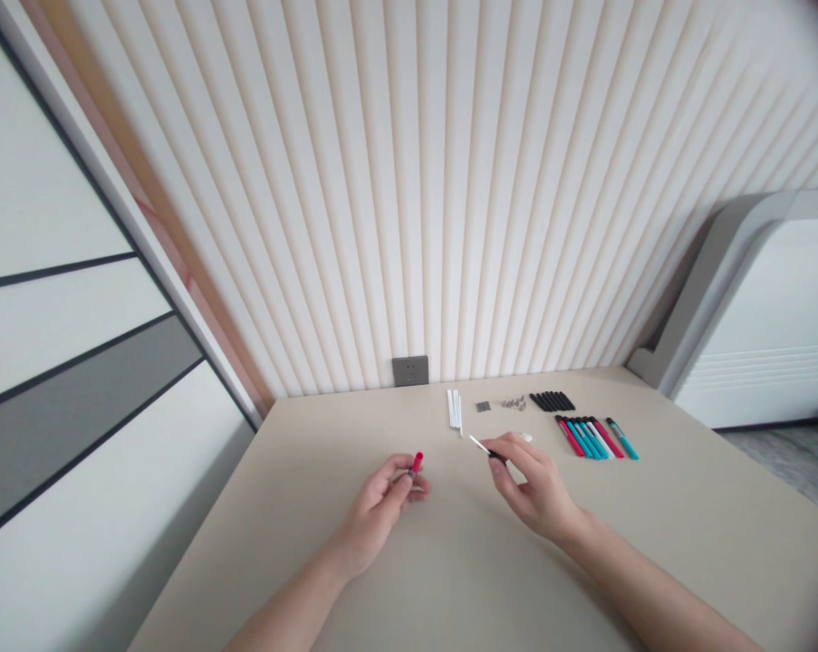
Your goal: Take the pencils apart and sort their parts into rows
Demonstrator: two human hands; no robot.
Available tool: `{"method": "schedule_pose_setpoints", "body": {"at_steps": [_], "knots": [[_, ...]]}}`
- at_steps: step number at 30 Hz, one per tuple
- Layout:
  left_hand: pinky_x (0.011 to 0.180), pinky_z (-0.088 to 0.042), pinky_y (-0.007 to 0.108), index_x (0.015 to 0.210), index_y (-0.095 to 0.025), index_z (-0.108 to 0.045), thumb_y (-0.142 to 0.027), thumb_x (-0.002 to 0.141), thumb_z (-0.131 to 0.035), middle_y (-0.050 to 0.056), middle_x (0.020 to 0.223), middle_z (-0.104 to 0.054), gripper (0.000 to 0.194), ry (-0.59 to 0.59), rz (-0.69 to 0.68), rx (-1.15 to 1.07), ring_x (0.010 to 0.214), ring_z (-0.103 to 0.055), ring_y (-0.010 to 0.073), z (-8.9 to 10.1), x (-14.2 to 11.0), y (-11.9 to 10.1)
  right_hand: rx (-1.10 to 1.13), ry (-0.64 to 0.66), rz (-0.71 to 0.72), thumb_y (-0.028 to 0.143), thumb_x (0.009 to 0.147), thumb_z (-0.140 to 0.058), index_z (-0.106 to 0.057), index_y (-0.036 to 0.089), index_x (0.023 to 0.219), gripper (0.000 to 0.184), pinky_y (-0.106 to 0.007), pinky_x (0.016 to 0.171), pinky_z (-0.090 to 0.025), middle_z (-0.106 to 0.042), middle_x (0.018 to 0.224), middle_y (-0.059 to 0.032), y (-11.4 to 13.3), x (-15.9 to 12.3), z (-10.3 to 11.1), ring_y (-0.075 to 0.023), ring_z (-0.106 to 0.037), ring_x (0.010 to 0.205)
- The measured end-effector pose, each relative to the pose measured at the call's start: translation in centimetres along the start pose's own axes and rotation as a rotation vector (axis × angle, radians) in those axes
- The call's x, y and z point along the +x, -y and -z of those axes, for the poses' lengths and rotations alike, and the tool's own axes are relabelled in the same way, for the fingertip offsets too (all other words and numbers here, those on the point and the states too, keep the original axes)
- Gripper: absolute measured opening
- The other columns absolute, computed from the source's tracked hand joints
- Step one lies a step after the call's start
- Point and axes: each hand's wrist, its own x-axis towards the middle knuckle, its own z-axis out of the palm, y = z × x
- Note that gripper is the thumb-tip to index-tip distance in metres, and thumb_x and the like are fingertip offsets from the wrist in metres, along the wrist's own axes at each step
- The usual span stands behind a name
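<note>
My left hand (381, 498) is closed around a short pink pen barrel (418, 461), whose open-looking end points up and away. My right hand (534, 484) pinches a black pen part (495, 455), mostly covered by the fingers. From it a thin white refill (478, 444) sticks out toward the upper left. A gap of bare table separates the two hands, and the parts they hold do not touch. Just beyond my right hand lies a small white item (526, 436), partly hidden by the fingers.
White refills (455, 412) lie side by side near the wall. Right of them are small grey metal pieces (483, 407), scattered metal bits (515, 403) and black tubes (553, 400). Pink, teal and white pens (589, 437) lie in a row, with one teal pen (622, 438) apart.
</note>
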Motion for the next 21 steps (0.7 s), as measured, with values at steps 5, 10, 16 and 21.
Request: {"method": "schedule_pose_setpoints", "body": {"at_steps": [5,10,16,21], "knots": [[0.093,-0.047,0.037,0.105,-0.021,-0.062,-0.04,0.096,-0.054,0.006,0.105,-0.064,0.022,-0.066,-0.05,0.084,0.102,-0.06,0.0219,-0.1,-0.06,-0.19,-0.082,0.137,-0.012,0.015,0.096,-0.047,-0.058,0.023,0.123,0.03,-0.029,0.071,-0.05,-0.064,0.092,-0.0062,-0.57,0.08,-0.04,-0.0161,-0.062,0.078],[0.095,-0.042,0.033,0.109,-0.023,-0.062,-0.041,0.097,-0.051,0.005,0.105,-0.065,0.024,-0.184,-0.125,0.409,0.101,-0.059,0.0213,-0.14,-0.06,-0.28,-0.237,0.239,0.088,0.018,0.097,-0.047,-0.058,0.021,0.126,0.031,-0.029,0.069,-0.048,-0.066,0.093,-0.0067,-0.14,0.14,-0.17,-0.0168,-0.063,0.076],[0.097,-0.041,0.033,0.11,-0.022,-0.062,-0.041,0.098,-0.047,0.006,0.11,-0.066,0.027,-0.281,-0.165,0.525,0.106,-0.058,0.023,0.04,0.19,0.08,-0.307,0.265,0.081,0.02,0.098,-0.047,-0.062,0.019,0.121,0.028,-0.029,0.069,-0.048,-0.066,0.091,-0.007,-0.68,0.06,-0.26,-0.0163,-0.064,0.075],[0.098,-0.041,0.033,0.11,-0.022,-0.063,-0.042,0.097,-0.048,0.007,0.111,-0.066,0.028,-0.294,-0.15,0.513,0.107,-0.059,0.0233,-0.03,0.25,0.02,-0.319,0.315,0.083,0.021,0.098,-0.045,-0.064,0.02,0.121,0.029,-0.028,0.068,-0.048,-0.066,0.09,-0.0076,-0.93,0.14,-0.22,-0.0165,-0.065,0.075]]}}
